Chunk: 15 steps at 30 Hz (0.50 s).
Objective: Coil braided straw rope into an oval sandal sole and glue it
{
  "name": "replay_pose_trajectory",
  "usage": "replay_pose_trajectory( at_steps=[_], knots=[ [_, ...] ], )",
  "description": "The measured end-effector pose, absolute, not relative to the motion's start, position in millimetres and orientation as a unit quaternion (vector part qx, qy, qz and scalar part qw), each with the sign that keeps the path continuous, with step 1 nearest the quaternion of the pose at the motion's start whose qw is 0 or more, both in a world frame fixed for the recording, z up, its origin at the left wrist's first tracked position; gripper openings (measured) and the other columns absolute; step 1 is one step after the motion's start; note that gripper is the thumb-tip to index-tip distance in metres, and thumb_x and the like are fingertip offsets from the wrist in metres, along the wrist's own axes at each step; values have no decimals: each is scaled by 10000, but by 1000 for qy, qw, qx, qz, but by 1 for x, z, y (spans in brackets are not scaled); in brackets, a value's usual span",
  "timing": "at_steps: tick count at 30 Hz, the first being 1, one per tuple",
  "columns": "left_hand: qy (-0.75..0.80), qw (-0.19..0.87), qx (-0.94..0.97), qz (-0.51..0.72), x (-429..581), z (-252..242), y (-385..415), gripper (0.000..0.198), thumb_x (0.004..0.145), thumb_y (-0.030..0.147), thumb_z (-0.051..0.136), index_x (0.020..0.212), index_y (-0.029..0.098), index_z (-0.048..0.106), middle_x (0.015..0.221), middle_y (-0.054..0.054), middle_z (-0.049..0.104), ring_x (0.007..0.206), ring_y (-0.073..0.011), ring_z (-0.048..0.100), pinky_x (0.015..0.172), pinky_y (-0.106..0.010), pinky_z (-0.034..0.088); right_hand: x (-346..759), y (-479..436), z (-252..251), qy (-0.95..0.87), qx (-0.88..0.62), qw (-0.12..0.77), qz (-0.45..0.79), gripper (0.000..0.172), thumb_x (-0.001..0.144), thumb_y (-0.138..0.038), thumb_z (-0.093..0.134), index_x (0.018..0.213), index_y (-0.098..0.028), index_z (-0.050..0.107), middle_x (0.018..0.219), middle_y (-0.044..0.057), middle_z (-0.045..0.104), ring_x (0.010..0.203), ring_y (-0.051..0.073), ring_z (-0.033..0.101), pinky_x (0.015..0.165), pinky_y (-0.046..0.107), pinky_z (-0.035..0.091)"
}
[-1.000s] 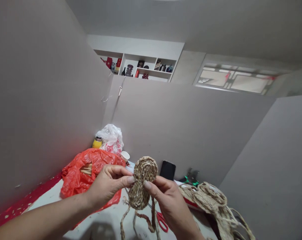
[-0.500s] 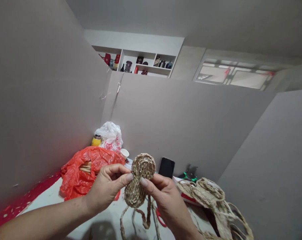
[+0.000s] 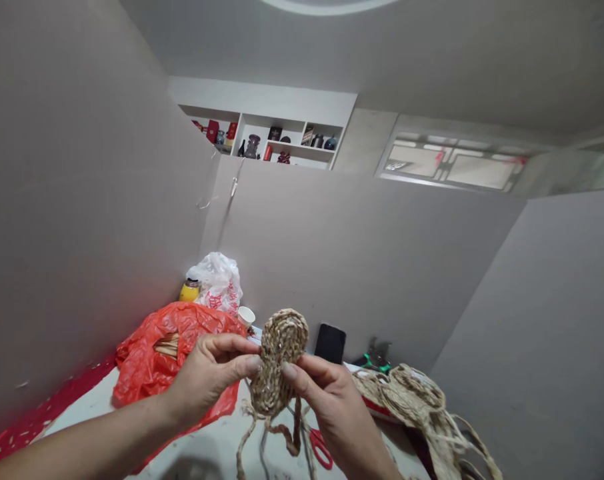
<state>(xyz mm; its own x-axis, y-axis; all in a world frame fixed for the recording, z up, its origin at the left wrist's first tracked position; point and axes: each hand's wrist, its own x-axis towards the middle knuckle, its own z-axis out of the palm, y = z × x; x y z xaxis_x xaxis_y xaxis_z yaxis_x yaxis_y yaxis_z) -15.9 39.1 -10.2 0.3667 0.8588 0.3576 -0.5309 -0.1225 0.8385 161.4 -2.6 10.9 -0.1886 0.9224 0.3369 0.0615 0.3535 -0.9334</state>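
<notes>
A coiled, sole-shaped piece of braided straw [image 3: 281, 357] is held upright in front of me, narrow at the waist. My left hand [image 3: 209, 370] pinches its left edge between thumb and fingers. On the other side, my right hand [image 3: 332, 400] grips the right edge, its thumb lying on the front face. Loose straw cord ends [image 3: 295, 440] dangle from the lower part over the table. Red-handled scissors [image 3: 321, 448] lie just below, partly hidden by my right hand.
At left, a red plastic bag [image 3: 182, 340] holds straw strands; behind it are a white bag [image 3: 217, 283], a yellow jar [image 3: 189, 290] and a paper cup [image 3: 246, 316]. A black phone [image 3: 331, 343], green-handled pliers [image 3: 377, 359] and braided straw [image 3: 417, 400] lie rightward. Grey partitions enclose the table.
The view has tilted up a little, so the background sits lower. Both hands keep their hold on the straw piece, which has turned slightly. More of the scissors' red handle shows.
</notes>
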Motion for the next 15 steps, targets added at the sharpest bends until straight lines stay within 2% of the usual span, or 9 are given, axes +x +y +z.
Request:
replay_pose_trajectory(
  at_steps=[7,15],
  knots=[
    [143,648,541,516,-17,-8,40,80,662,191,794,728,178,750,741,-11,743,708,-103,652,706,-205,509,163,-4,11,-635,-359,503,464,255,787,-383,715,962,-202,757,762,25,730,712,154,617,692,259,484],
    [150,634,554,518,-15,-10,36,63,671,198,785,706,179,736,753,-8,727,714,-109,635,708,-222,504,161,-4,13,-635,-349,496,478,199,803,-334,709,954,-216,763,755,4,725,709,129,604,682,228,486]
  ],
)
